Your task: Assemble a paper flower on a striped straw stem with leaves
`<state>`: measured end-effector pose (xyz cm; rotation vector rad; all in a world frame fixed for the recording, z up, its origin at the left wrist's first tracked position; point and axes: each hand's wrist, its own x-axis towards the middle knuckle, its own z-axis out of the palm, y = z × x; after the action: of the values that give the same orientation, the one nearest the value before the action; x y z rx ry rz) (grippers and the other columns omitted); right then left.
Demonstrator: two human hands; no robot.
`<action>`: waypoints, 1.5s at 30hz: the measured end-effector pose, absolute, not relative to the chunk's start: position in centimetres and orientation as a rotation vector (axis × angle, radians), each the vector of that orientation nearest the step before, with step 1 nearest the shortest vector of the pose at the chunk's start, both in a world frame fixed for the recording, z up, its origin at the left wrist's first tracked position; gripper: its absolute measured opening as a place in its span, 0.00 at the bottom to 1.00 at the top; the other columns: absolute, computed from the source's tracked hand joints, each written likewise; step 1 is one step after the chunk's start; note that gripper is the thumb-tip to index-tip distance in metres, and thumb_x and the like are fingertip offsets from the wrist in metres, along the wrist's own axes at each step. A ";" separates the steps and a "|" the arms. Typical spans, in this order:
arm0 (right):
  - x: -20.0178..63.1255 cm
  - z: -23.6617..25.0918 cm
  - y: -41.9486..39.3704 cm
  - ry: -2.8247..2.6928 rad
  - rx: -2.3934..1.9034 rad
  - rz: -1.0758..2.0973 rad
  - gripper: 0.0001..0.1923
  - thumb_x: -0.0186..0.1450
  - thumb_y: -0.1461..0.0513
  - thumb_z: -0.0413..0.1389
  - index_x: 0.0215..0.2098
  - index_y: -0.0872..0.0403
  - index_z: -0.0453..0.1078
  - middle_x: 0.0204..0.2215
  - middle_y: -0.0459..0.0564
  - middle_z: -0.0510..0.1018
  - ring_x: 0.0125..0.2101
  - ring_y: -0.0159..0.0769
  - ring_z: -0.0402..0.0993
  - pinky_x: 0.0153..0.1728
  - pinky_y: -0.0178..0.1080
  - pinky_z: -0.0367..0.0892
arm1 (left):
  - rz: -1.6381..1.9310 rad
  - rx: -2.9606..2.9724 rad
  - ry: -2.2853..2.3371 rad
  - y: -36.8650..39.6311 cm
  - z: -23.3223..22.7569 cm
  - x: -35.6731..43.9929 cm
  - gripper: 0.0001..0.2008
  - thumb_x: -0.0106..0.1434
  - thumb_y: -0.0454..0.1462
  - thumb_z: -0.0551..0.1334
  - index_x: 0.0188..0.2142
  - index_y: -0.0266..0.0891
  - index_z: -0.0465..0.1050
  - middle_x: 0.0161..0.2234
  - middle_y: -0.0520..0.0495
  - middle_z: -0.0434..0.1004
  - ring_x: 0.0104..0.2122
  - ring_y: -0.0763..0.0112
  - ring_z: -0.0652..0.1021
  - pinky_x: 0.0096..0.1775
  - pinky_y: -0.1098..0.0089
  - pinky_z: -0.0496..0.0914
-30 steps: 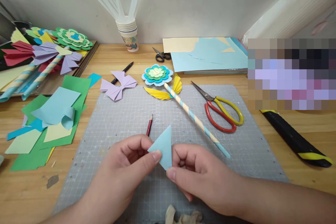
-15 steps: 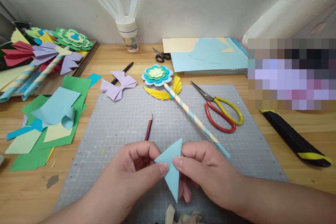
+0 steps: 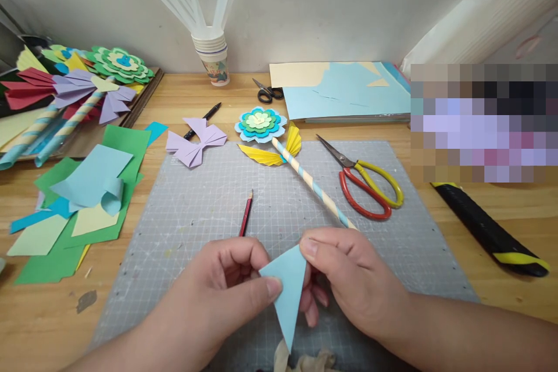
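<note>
A folded triangle of light blue paper [image 3: 288, 288] is held above the grey cutting mat [image 3: 174, 279], one point facing down toward me. My left hand [image 3: 235, 285] pinches its left side, thumb on top and fingers behind. At the upper right corner, my right hand [image 3: 349, 279] grips the paper between thumb and forefinger; its other fingers curl behind. Just beyond my left hand lies a dark red pencil [image 3: 246, 213]. A paper flower [image 3: 260, 124] with a striped rolled stem [image 3: 310, 185] and yellow pleated leaves [image 3: 265, 155] rests farther back.
Red-and-yellow-handled scissors [image 3: 366, 186] lie right of the stem. A purple paper bow [image 3: 197, 142] sits beside a black pen [image 3: 213, 111]. Paper scraps [image 3: 93, 174] are piled at left. At the back stand paper cups [image 3: 215, 64] with straws; a black-and-yellow tool [image 3: 488, 226] lies at right.
My right thumb and forefinger have moved up to the paper's upper right corner. The triangle has turned a little, its lower point shifting down and left.
</note>
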<state>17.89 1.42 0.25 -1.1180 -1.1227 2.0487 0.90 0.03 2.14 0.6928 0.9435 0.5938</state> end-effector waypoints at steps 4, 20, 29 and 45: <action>17.9 0.1 1.7 -1.158 -1.126 2.032 0.19 0.62 0.52 0.48 0.19 0.54 0.64 0.17 0.46 0.73 0.16 0.28 0.67 0.16 0.32 0.56 | 0.682 0.669 1.050 0.2 1.8 0.6 0.11 0.54 0.40 0.68 0.23 0.39 0.69 0.20 0.54 0.73 0.22 0.75 0.70 0.29 0.74 0.65; 17.8 -0.5 1.6 -1.106 -0.982 2.208 0.18 0.65 0.49 0.51 0.30 0.55 0.63 0.24 0.45 0.74 0.17 0.25 0.69 0.16 0.27 0.57 | 0.831 0.776 1.145 0.7 1.9 0.8 0.08 0.53 0.35 0.68 0.22 0.39 0.70 0.20 0.56 0.73 0.22 0.76 0.75 0.29 0.75 0.69; 17.4 -0.1 1.9 -1.004 -1.056 2.200 0.12 0.59 0.57 0.59 0.35 0.53 0.62 0.23 0.40 0.74 0.16 0.24 0.70 0.15 0.25 0.60 | 0.912 0.901 1.217 -0.1 1.4 0.3 0.15 0.51 0.34 0.71 0.39 0.48 0.73 0.30 0.55 0.77 0.28 0.74 0.76 0.31 0.76 0.71; 17.9 -0.5 2.2 -0.996 -1.054 2.097 0.14 0.64 0.54 0.54 0.32 0.58 0.72 0.22 0.46 0.74 0.22 0.29 0.71 0.17 0.28 0.64 | 0.821 1.437 1.213 0.1 1.7 0.3 0.08 0.58 0.31 0.65 0.29 0.48 0.79 0.33 0.53 0.77 0.38 0.70 0.75 0.40 0.73 0.67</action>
<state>17.89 2.22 -0.55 -1.0544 -0.9963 2.0968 0.27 0.12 1.67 1.4371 1.2135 0.8215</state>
